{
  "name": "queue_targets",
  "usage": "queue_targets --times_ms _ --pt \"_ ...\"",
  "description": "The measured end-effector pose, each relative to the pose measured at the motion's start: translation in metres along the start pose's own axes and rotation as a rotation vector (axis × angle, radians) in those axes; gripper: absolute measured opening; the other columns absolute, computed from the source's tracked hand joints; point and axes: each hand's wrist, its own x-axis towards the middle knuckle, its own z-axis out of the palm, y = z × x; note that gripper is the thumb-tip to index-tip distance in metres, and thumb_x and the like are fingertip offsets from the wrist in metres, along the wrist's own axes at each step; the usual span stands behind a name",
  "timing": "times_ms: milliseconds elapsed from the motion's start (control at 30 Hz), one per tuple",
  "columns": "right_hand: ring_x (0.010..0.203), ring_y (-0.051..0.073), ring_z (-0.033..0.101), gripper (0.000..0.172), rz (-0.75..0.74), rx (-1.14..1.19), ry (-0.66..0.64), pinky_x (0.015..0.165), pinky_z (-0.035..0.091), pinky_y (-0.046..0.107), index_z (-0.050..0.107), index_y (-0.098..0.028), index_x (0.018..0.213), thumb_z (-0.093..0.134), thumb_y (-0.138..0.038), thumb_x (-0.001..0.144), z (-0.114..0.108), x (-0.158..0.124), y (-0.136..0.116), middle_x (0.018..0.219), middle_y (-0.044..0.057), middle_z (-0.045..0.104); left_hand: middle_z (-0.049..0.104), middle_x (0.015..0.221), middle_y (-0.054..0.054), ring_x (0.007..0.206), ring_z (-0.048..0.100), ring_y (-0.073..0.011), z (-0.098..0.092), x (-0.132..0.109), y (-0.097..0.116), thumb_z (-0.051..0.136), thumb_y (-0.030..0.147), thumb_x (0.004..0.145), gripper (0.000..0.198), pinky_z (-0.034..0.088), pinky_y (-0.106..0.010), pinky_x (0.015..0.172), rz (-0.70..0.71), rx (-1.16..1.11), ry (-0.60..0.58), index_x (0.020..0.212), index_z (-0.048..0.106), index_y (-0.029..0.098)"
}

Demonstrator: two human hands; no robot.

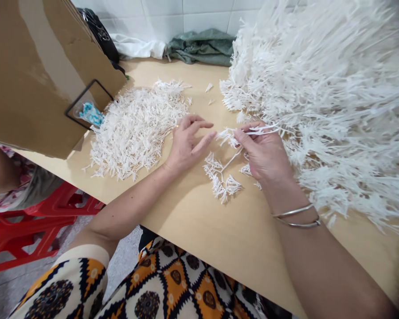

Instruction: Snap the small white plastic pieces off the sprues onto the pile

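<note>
A pale wooden table (193, 230) fills the view, with a white tiled wall (186, 13) behind its far edge. Cardboard (29, 75) leans at the table's left side, and a red stool (36, 226) stands below that side. A green cloth (202, 46) lies at the table's far edge. The table's left half holds a pile (136, 126) of small white pieces, and a tall white heap (326, 97) covers its right half. Over the table's middle, the right hand (264, 155), with two bangles (297, 217) on its wrist, pinches a white branched sprig (221, 179) between thumb and forefinger. The sprig's lower end rests on the table. The left hand (188, 144) sits just beside the sprig, fingers loosely apart and gripping nothing.
</note>
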Motion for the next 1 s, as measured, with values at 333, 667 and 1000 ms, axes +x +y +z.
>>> queue_targets --times_ms 333,667,1000 --pt "0.065 0.016 0.064 0.025 -0.032 -0.044 0.102 0.065 0.056 0.036 0.062 -0.028 0.086 0.083 -0.042 0.082 0.01 -0.008 -0.004 0.077 -0.001 0.066 0.076 0.099 -0.003 0.096 0.07 -0.0153 0.004 0.0 0.006 0.055 0.045 0.108 0.036 0.05 -0.035 0.096 -0.046 -0.089 -0.156 0.091 0.075 0.02" --pt "0.076 0.019 0.07 0.024 0.022 -0.054 -0.037 0.077 0.062 0.041 0.073 -0.029 0.103 0.084 -0.038 0.083 0.008 -0.01 -0.01 0.088 0.002 0.075 0.073 0.088 -0.001 0.078 0.065 -0.0113 0.001 0.003 0.0 0.057 0.041 0.107 0.03 0.05 -0.028 0.077 0.026 -0.14 -0.169 0.089 0.07 0.021" --pt "0.083 0.019 0.071 0.016 0.012 -0.168 -0.146 0.08 0.061 0.038 0.075 -0.026 0.098 0.075 -0.019 0.084 0.004 -0.012 -0.02 0.091 0.002 0.077 0.068 0.08 -0.001 0.073 0.06 -0.0111 0.003 0.003 0.0 0.053 0.054 0.108 0.043 0.047 -0.027 0.074 0.1 -0.213 -0.194 0.084 0.065 0.019"
